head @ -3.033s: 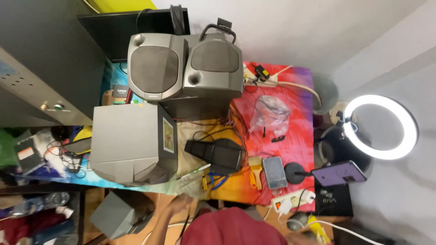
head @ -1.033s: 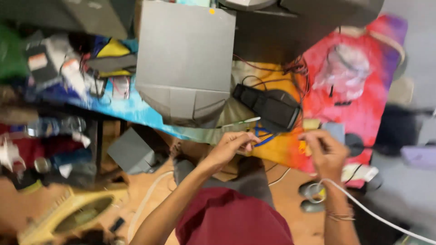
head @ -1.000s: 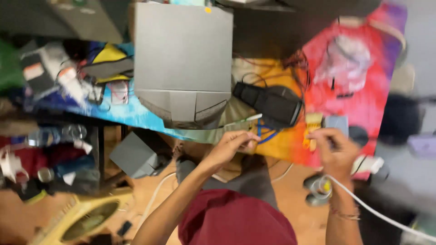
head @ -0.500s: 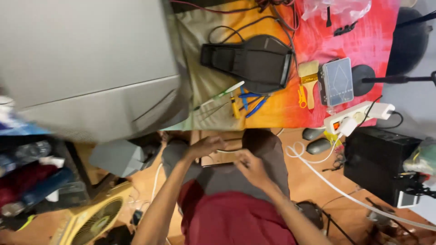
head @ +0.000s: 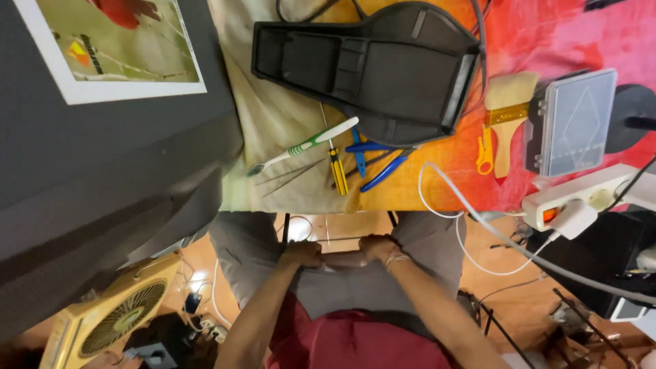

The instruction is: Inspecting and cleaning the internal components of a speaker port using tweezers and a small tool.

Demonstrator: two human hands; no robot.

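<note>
My left hand (head: 301,253) and my right hand (head: 378,246) rest low on my lap, just below the table's front edge. Both have their fingers curled in, and nothing shows in either one. A string band circles my right wrist. The things nearest above them lie on a beige cloth (head: 283,123): a white and green toothbrush (head: 305,145), thin tweezers (head: 290,177), a yellow-handled screwdriver (head: 337,171) and blue-handled pliers (head: 374,169). Behind these sits a black plastic casing (head: 369,65), open side up.
A large grey device (head: 102,157) fills the left. To the right lie a wooden-handled brush (head: 510,113), a yellow stripper tool (head: 484,148), a clear plastic box (head: 571,123) and a white power strip (head: 594,193) with its white cable (head: 444,201). A yellow fan (head: 102,320) stands on the floor.
Both hands left the table edge and came together on my lap. The view has dropped and closed in on the table's front edge.
</note>
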